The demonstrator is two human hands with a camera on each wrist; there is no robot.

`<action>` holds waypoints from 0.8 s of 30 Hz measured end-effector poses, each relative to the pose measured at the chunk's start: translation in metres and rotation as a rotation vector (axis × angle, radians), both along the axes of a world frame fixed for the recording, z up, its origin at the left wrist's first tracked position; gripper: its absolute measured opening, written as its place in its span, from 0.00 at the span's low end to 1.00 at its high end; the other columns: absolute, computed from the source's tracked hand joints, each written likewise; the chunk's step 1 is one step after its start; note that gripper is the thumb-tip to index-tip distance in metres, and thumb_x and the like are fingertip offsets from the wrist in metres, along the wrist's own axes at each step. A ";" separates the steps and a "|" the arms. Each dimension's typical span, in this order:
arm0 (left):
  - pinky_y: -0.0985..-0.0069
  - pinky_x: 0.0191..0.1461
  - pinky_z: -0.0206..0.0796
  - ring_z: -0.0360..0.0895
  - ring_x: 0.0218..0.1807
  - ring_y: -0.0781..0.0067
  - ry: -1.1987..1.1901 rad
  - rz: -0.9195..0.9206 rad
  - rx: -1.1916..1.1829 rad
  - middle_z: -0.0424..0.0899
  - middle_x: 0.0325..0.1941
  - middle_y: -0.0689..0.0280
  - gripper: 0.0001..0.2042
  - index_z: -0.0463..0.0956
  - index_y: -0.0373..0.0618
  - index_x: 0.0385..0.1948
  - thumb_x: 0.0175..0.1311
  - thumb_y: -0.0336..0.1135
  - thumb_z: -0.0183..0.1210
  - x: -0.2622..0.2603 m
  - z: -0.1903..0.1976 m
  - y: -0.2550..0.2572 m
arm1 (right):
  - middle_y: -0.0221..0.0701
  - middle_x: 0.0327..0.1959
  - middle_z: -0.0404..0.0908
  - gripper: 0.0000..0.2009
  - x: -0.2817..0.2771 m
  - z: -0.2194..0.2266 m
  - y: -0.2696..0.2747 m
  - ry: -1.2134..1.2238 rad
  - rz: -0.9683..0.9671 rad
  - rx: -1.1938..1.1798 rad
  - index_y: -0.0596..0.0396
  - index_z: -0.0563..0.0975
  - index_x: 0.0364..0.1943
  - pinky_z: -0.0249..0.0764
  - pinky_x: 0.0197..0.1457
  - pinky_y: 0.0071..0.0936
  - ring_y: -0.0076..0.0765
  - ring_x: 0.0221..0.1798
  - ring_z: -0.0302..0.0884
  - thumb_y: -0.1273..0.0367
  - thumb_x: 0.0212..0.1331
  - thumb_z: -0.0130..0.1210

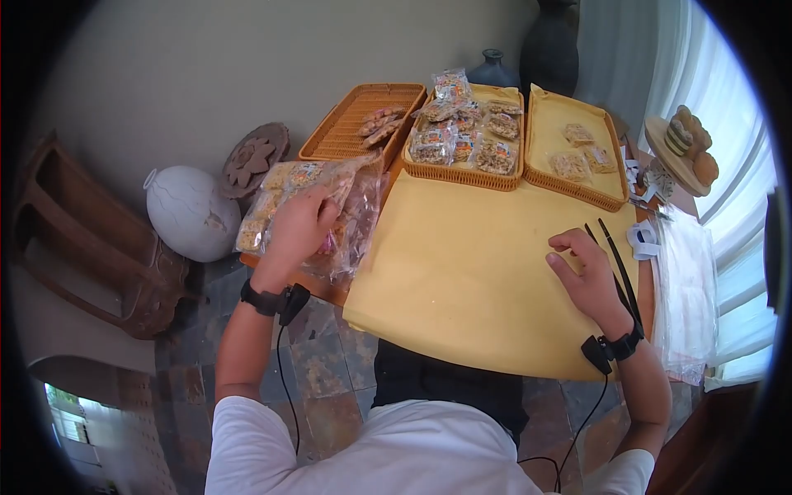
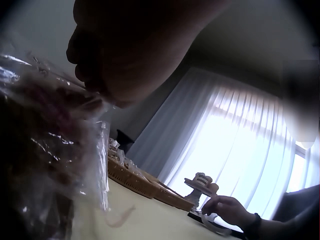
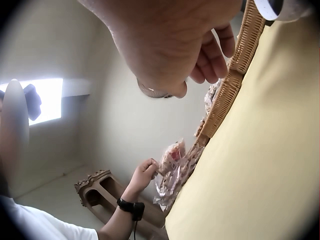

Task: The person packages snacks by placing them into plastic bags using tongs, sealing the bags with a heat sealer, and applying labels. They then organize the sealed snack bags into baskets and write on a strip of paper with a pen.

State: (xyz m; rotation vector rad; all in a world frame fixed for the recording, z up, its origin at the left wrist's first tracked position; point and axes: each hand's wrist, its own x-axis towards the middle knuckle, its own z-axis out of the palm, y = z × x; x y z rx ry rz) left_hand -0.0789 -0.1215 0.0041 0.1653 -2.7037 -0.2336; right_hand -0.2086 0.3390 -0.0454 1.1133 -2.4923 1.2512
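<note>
In the head view my left hand [image 1: 302,228] grips the clear plastic bag [image 1: 351,235] at the table's left edge. Pale snack packs [image 1: 257,221] lie inside or under the plastic; which, I cannot tell. From the right wrist view, the curled fingers of the left hand [image 3: 144,175] meet the upper part of the bag [image 3: 172,172]. Close up in the left wrist view, the hand [image 2: 135,50] is dark above the crinkled bag [image 2: 55,135]. My right hand [image 1: 587,276] hovers over the right side of the yellow cloth [image 1: 462,272], fingers loosely bent, holding nothing.
Three wicker trays stand along the back: a left one [image 1: 342,124] with a few packs, a full middle one [image 1: 462,175], and a right one [image 1: 610,196] with several packs. Black strips [image 1: 620,268], a white roll [image 1: 643,239] and clear plastic sheets [image 1: 686,289] are at the right.
</note>
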 end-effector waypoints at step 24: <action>0.53 0.62 0.71 0.79 0.60 0.43 0.026 -0.443 0.160 0.81 0.58 0.49 0.22 0.78 0.38 0.55 0.80 0.52 0.55 -0.086 -0.037 0.156 | 0.32 0.44 0.88 0.16 -0.072 -0.060 0.054 -1.395 0.311 -0.652 0.60 0.81 0.58 0.84 0.51 0.29 0.28 0.47 0.87 0.63 0.80 0.51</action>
